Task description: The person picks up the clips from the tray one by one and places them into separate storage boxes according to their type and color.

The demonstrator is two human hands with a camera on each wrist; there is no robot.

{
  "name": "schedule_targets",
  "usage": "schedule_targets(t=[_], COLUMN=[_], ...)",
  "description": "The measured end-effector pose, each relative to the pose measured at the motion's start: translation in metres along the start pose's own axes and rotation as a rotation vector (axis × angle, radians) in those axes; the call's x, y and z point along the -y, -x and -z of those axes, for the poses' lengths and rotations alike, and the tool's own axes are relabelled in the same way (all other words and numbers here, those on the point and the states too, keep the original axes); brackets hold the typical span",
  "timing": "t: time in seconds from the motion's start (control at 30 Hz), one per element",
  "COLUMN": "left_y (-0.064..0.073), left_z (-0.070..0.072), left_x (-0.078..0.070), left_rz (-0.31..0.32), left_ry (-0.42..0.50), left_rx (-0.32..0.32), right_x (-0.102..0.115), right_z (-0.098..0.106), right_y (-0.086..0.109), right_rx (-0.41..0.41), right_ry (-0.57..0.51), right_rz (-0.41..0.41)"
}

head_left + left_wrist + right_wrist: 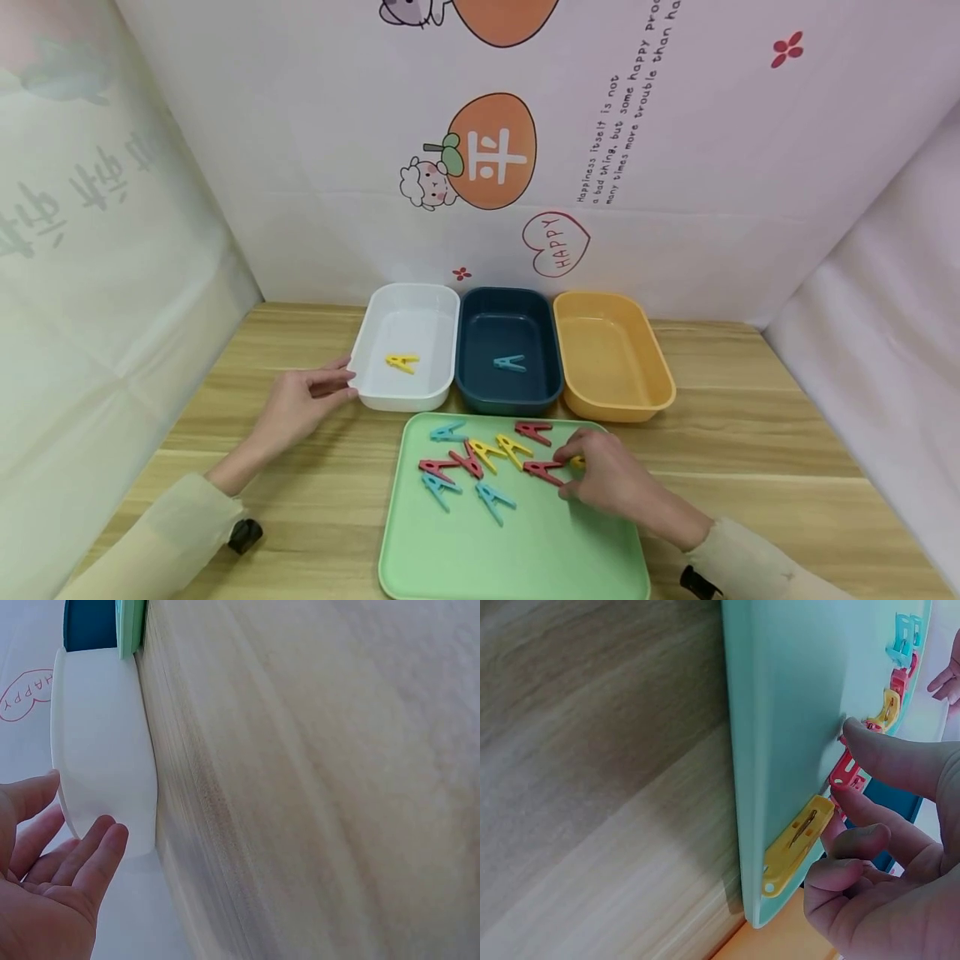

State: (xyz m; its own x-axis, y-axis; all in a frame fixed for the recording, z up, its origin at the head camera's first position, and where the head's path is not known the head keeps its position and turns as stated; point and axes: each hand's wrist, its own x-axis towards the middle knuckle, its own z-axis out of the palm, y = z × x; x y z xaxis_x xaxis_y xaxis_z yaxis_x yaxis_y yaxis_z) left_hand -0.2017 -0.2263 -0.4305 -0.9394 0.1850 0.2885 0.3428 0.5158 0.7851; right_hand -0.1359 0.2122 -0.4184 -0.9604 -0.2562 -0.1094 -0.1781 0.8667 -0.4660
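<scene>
My left hand [300, 404] is at the near left corner of the white bin [406, 403], relaxed fingers spread, with fingertips at its rim and outer wall. Over the right part of the green tray [510, 558], my right hand [607, 475] pinches the spread ends of a red clothespin [542, 472] between thumb and index finger; its other fingers curl in. A yellow clothespin [799, 847] lies on the tray beside those fingers, mostly covered by the hand in the head view. Blue clothespins [495, 502], yellow clothespins [513, 451] and another red clothespin [533, 432] lie nearby.
Behind the tray stand the white bin, a dark blue bin [510, 407] and an orange bin [618, 412], side by side. One yellow clothespin [402, 362] lies in the white bin, one blue clothespin [510, 363] in the dark blue one. Printed white cloth [337, 167] hangs behind the wooden table [757, 467].
</scene>
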Motion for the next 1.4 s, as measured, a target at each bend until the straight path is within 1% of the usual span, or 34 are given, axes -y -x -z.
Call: schedule_targets(t=[0.33, 0.57, 0.73, 0.9, 1.0, 1.13, 1.27, 1.4], left_y=[0.0002, 0.0005, 0.0005, 0.0003, 0.0006, 0.0015, 0.0024, 0.0025], left_z=[-0.0008, -0.0006, -0.0006, -0.0007, -0.0005, -0.0003, -0.0005, -0.0008], left_x=[0.0010, 0.0008, 0.0004, 0.0012, 0.0017, 0.0024, 0.0026, 0.0031], left_rz=[0.005, 0.004, 0.007, 0.010, 0.009, 0.008, 0.008, 0.011], left_ry=[0.017, 0.013, 0.003, 0.005, 0.001, 0.000, 0.004, 0.011], left_rx=[-0.004, -0.003, -0.002, 0.002, -0.001, 0.000, 0.001, 0.001], right_x=[-0.0035, -0.0037, -0.0025, -0.0020, -0.0031, -0.0048, -0.0059, -0.0073], right_z=[0.0014, -0.0015, -0.0010, -0.0002, -0.0006, -0.0011, -0.0001, 0.0010], right_y=[0.0025, 0.0011, 0.0012, 0.0023, 0.0023, 0.0020, 0.0025, 0.0030], right_rx=[-0.003, -0.011, -0.010, -0.019, -0.037, -0.057, -0.075, -0.088], right_ry=[-0.006, -0.021, -0.021, -0.054, -0.094, -0.136, -0.148, -0.161], right_rz=[-0.014, 0.014, -0.005, -0.001, 0.008, -0.013, -0.033, -0.021])
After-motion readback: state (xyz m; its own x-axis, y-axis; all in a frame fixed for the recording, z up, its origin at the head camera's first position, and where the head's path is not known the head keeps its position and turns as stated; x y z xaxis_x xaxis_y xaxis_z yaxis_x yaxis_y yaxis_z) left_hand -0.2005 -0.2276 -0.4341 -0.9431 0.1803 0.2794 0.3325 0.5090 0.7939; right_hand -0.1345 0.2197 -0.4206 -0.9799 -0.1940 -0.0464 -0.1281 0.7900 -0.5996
